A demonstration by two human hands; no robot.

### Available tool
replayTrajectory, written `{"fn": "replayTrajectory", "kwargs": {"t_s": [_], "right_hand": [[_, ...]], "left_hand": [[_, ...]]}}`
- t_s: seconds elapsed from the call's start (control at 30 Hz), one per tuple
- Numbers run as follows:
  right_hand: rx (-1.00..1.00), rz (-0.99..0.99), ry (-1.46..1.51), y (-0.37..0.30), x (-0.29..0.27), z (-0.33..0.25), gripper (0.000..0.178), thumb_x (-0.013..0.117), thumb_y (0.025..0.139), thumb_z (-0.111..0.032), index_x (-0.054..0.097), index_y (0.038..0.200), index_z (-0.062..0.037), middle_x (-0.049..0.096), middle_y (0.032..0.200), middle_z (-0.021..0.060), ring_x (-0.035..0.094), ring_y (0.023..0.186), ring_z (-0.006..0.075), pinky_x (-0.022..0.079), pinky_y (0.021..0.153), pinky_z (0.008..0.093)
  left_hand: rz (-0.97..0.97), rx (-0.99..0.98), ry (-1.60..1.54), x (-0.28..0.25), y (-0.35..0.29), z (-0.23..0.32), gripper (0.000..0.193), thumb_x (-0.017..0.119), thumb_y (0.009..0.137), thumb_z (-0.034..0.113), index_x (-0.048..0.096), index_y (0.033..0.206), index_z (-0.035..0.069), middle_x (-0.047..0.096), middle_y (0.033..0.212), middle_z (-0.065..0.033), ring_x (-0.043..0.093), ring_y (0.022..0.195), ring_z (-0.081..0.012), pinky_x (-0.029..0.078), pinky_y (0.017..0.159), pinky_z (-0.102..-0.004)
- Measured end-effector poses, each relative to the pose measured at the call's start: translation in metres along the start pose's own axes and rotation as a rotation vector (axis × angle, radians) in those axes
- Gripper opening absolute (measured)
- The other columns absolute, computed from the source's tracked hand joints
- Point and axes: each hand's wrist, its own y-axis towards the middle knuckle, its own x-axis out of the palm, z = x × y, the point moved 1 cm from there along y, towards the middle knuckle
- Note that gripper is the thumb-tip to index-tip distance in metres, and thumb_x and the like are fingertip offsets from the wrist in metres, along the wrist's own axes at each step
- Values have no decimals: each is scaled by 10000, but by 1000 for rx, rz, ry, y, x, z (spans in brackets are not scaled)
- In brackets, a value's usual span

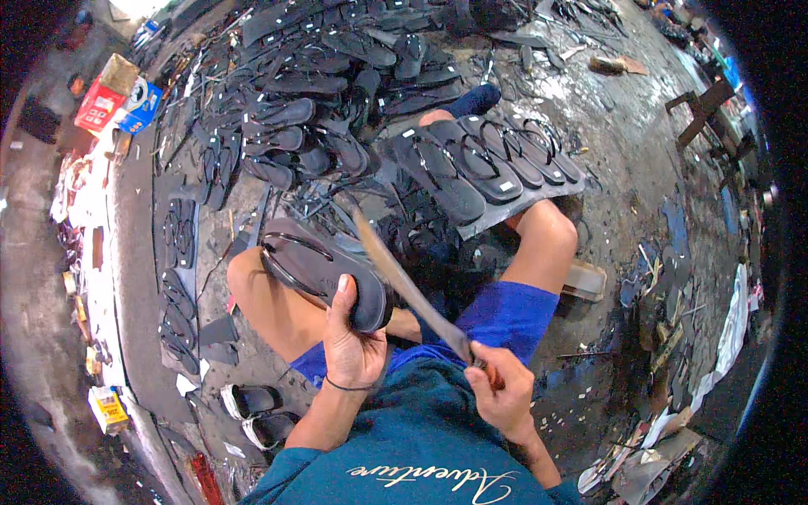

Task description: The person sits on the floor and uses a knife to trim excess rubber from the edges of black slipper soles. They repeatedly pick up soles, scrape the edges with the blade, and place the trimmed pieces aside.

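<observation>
My left hand [353, 349] grips a dark flip-flop [316, 265] by its heel end, thumb on top of the footbed. The sandal's shiny black strap faces up, its toe end pointing away to the left. In my right hand [503, 389] is a long-bladed knife [421, 307], the fist closed round its orange-brown handle. Its blade slants up and leftward, close to the sandal's right edge; whether the two touch I cannot tell. Several finished-looking flip-flops [480, 160] lie side by side on a dark sheet [526, 200] across my right leg.
A large heap of black sandals [320, 76] spreads over the floor ahead. More sandals [179, 231] lie in a column at the left. A red and blue box [114, 97], a yellow carton [108, 408] and a pair of shoes [252, 404] are left; a wooden stool [703, 109] stands far right.
</observation>
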Motion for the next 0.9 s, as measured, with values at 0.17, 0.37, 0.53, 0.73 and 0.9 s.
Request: {"fn": "replayTrajectory", "kwargs": {"t_s": [0.17,0.37,0.53,0.73,0.9], "right_hand": [[19,-84,16,-25,2,8,261,746,790,-128,677,1017,-18,698,874,122,633,645,209,517,599,314],[40,-168,-50,-9,2,-12,265,734,818,-162,684,1039,-25,695,839,127,633,597,198,525,557,299],[147,-334,71,4,22,-21,263,713,847,-189,684,1052,-27,660,740,120,618,564,178,504,521,300],[65,-217,198,32,67,-20,248,693,867,-149,673,1069,-6,617,699,97,537,528,121,435,488,269],[270,-86,549,57,61,-3,302,568,972,-210,601,1171,15,657,811,51,546,627,60,448,543,211]], "left_hand": [[-35,-46,2,-4,-12,-1,242,645,914,287,640,1053,88,696,994,-38,676,902,-149,565,817,-276],[0,-30,247,-49,-24,-13,255,536,958,251,572,1139,75,669,995,-54,661,884,-169,559,776,-317],[54,31,352,-75,-35,-12,219,530,955,235,566,1112,85,648,927,-51,649,830,-178,552,735,-315],[-44,39,472,-83,-38,-14,413,596,910,293,514,1251,74,622,1092,-50,617,966,-196,504,872,-361],[-102,173,548,-20,25,14,476,605,908,298,484,1292,44,595,1153,-51,559,1077,-158,440,964,-324]]}}
